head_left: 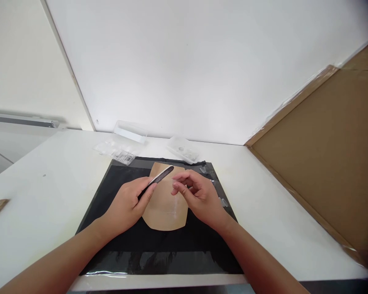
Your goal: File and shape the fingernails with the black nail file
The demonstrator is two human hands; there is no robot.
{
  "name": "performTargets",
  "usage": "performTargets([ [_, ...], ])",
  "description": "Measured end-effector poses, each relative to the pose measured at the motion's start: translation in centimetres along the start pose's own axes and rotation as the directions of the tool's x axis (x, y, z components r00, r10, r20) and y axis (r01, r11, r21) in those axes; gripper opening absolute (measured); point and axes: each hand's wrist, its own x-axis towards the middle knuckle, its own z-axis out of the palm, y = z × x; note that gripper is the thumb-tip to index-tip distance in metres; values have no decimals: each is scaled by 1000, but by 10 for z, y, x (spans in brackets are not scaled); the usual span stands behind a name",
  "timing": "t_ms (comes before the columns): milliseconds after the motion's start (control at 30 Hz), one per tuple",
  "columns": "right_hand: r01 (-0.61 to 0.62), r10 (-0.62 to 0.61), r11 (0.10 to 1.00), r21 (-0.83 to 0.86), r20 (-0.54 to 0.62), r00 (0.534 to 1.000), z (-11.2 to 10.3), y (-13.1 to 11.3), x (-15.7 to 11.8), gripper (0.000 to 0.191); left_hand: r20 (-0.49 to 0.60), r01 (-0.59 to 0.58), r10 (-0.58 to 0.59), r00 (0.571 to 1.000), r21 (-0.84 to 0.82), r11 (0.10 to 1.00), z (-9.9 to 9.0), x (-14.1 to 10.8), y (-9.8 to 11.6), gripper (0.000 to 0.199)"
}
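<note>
Dark file (164,174) above tan sheet (165,221); left hand (130,200) pinches near end, thumb against fingers. Right hand (200,195) curled; can't tell if gripping anything. File likely light, stiff, gritty: hold by end.

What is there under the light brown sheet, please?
The light brown sheet lies on a black mat, which shows beyond its near edge. The left hand and right hand hide parts of its sides. Directly beneath, everything is covered, so anything more cannot be seen.
</note>
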Motion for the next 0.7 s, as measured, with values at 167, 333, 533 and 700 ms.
performTargets([
  [167,215,-226,965,-150,-61,972,1,-5,-1,14,40,-29,31,999,-60,998,3,-2,2,27],
  [333,400,-459,852,-337,-115,881,8,-2,-1,14,77,7,1,997,-109,994,3,-4,8,27],
  [533,475,-637,616,-628,-42,770,11,4,-6,22,100,42,-28,995,-143,989,1,-6,14,26],
  [700,407,-660,503,-762,-35,750,14,3,-6,18,81,7,3,997,-119,993,2,-7,12,26],
])
